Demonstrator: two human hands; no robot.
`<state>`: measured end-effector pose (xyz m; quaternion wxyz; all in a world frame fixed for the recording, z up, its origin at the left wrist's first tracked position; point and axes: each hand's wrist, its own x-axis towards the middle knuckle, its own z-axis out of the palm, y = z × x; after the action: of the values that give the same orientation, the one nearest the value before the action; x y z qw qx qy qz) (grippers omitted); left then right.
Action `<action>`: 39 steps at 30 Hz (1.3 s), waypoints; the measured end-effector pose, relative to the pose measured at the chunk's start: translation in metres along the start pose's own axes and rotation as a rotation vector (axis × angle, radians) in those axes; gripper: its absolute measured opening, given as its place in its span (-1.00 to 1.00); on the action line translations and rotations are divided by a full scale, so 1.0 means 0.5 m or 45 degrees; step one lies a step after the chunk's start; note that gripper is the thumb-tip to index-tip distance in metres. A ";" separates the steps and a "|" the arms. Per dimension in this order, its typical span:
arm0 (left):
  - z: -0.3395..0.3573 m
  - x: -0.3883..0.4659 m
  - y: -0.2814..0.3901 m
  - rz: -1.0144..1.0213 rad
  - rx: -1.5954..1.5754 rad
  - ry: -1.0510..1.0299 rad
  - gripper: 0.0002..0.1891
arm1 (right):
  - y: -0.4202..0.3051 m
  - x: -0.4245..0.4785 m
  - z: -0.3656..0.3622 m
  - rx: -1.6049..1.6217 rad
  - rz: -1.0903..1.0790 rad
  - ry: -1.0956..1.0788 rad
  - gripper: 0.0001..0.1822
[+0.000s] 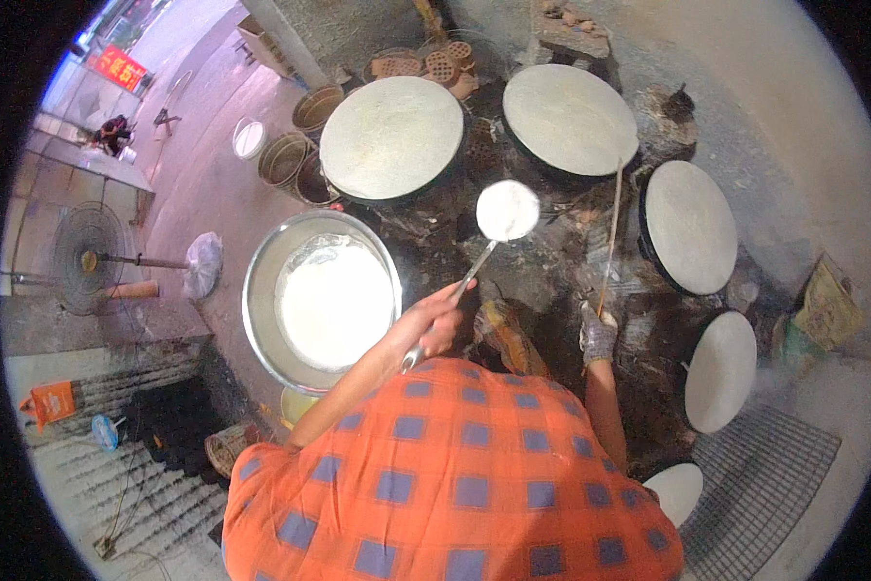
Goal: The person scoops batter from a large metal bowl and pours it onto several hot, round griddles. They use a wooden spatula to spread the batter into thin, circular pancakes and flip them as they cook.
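My left hand is closed around the metal handle of a ladle, whose round bowl is full of white batter. To its left stands a large steel basin with white batter inside. My right hand, in a glove, grips a long thin stick. The stick's far end reaches the rim of a round griddle covered with a pale layer. Another pale-covered griddle lies beyond the basin. More round griddles curve down my right side, one below another.
Buckets and a white lidded pail stand behind the basin. Perforated coal briquettes lie at the back. A wire rack is at lower right, a fan at far left. A person is in the distance.
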<state>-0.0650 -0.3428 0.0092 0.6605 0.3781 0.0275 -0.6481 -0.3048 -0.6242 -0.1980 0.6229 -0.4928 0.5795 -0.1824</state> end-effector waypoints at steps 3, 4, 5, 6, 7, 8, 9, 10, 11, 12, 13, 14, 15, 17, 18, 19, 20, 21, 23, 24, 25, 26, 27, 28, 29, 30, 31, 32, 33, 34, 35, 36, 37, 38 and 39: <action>0.020 -0.005 0.031 0.041 0.507 0.155 -0.54 | -0.069 0.003 0.079 0.109 -0.022 -0.215 -0.79; 0.008 0.012 0.026 0.027 0.475 0.150 -0.54 | -0.096 -0.012 0.100 0.217 -0.036 -0.272 -0.78; 0.008 0.030 0.016 -0.008 0.449 0.115 -0.54 | -0.095 -0.020 0.099 0.234 0.001 -0.288 -0.77; 0.007 0.050 0.018 -0.032 0.398 0.104 -0.56 | -0.094 -0.023 0.100 0.247 0.032 -0.301 -0.76; -0.009 0.073 0.002 -0.114 0.165 0.135 -0.59 | -0.061 -0.020 0.091 0.177 0.129 -0.294 -0.73; -0.020 0.092 -0.012 -0.154 0.094 0.133 -0.60 | -0.035 -0.028 0.075 0.118 0.236 -0.279 -0.68; -0.024 0.101 -0.030 -0.192 0.038 0.142 -0.61 | -0.025 -0.058 0.078 0.008 -0.104 -0.072 -0.61; -0.038 0.110 -0.052 -0.189 0.174 0.044 -0.61 | -0.013 -0.095 0.054 -0.128 -0.201 -0.054 -0.58; -0.054 0.124 -0.071 -0.186 0.304 -0.067 -0.62 | 0.001 -0.122 0.025 -0.270 -0.278 -0.033 -0.55; -0.059 0.151 -0.086 -0.313 0.239 -0.109 -0.62 | 0.085 -0.117 0.001 -0.246 -0.180 0.045 -0.51; -0.057 0.163 -0.101 -0.426 0.167 -0.113 -0.62 | 0.174 -0.121 -0.027 -0.221 -0.084 0.087 -0.48; -0.065 0.171 -0.111 -0.495 0.142 -0.132 -0.61 | 0.156 -0.189 -0.052 -0.251 -0.143 0.189 -0.46; -0.032 0.182 -0.124 -0.581 0.187 -0.072 -0.60 | 0.193 -0.241 -0.097 -0.185 -0.022 0.259 -0.48; -0.013 0.196 -0.173 -0.804 0.150 -0.233 -0.60 | 0.276 -0.357 -0.187 -0.040 0.185 0.325 -0.49; 0.016 0.201 -0.210 -0.863 0.233 -0.284 -0.61 | 0.320 -0.403 -0.230 -0.058 0.282 0.488 -0.50; 0.032 0.190 -0.242 -0.920 0.311 -0.330 -0.61 | 0.374 -0.458 -0.256 -0.085 0.390 0.638 -0.50; 0.050 0.188 -0.269 -0.977 0.386 -0.383 -0.61 | 0.430 -0.515 -0.280 -0.097 0.498 0.796 -0.50; 0.069 0.187 -0.295 -1.103 0.299 -0.401 -0.62 | 0.473 -0.562 -0.310 -0.088 0.575 0.919 -0.52; 0.114 0.176 -0.350 -1.330 0.106 -0.420 -0.62 | 0.533 -0.644 -0.369 -0.015 0.688 1.143 -0.52; 0.160 0.167 -0.373 -1.415 0.089 -0.328 -0.62 | 0.565 -0.677 -0.390 0.048 0.732 1.242 -0.52; 0.195 0.167 -0.385 -1.494 0.060 -0.285 -0.61 | 0.606 -0.703 -0.408 0.096 0.777 1.346 -0.51; 0.228 0.168 -0.397 -1.566 0.028 -0.238 -0.60 | 0.644 -0.720 -0.426 0.155 0.793 1.439 -0.51; 0.253 0.160 -0.409 -1.526 0.152 -0.309 -0.58 | 0.688 -0.730 -0.445 0.218 0.799 1.530 -0.50; 0.274 0.156 -0.422 -1.487 0.275 -0.378 -0.56 | 0.732 -0.735 -0.463 0.274 0.799 1.616 -0.49; 0.301 0.139 -0.432 -1.324 0.557 -0.563 -0.54 | 0.781 -0.736 -0.481 0.334 0.791 1.697 -0.48; 0.336 0.131 -0.450 -1.153 0.832 -0.751 -0.51 | 0.832 -0.732 -0.501 0.397 0.772 1.788 -0.46; 0.368 0.130 -0.472 -1.024 1.101 -0.836 -0.50 | 0.885 -0.726 -0.533 0.460 0.733 1.860 -0.45; 0.401 0.127 -0.494 -0.891 1.367 -0.919 -0.48 | 0.937 -0.724 -0.565 0.508 0.695 1.937 -0.43; 0.416 0.120 -0.513 -0.713 1.617 -0.962 -0.46 | 0.913 -0.726 -0.621 0.776 0.690 1.888 -0.36; 0.433 0.122 -0.546 -0.820 1.492 -0.889 -0.48 | 0.887 -0.735 -0.680 0.545 0.789 1.842 -0.34; 0.454 0.130 -0.585 -0.912 1.370 -0.816 -0.49 | 0.857 -0.740 -0.744 0.323 0.869 1.784 -0.31; 0.475 0.145 -0.624 -1.005 1.247 -0.755 -0.51 | 0.837 -0.741 -0.807 0.103 0.945 1.731 -0.28; 0.487 0.155 -0.659 -1.092 1.092 -0.663 -0.52 | 0.844 -0.746 -0.856 -0.118 1.030 1.670 -0.26; 0.498 0.163 -0.691 -1.169 0.933 -0.566 -0.52 | 0.856 -0.745 -0.907 -0.299 1.072 1.607 -0.30; 0.504 0.167 -0.720 -1.239 0.762 -0.466 -0.53 | 0.878 -0.749 -0.966 -0.490 1.109 1.536 -0.33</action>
<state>-0.4818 -0.5020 -0.0220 0.1467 0.3740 -0.1005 -0.9102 -0.9893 -0.3231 -0.2812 0.1177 -0.1350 0.9823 -0.0540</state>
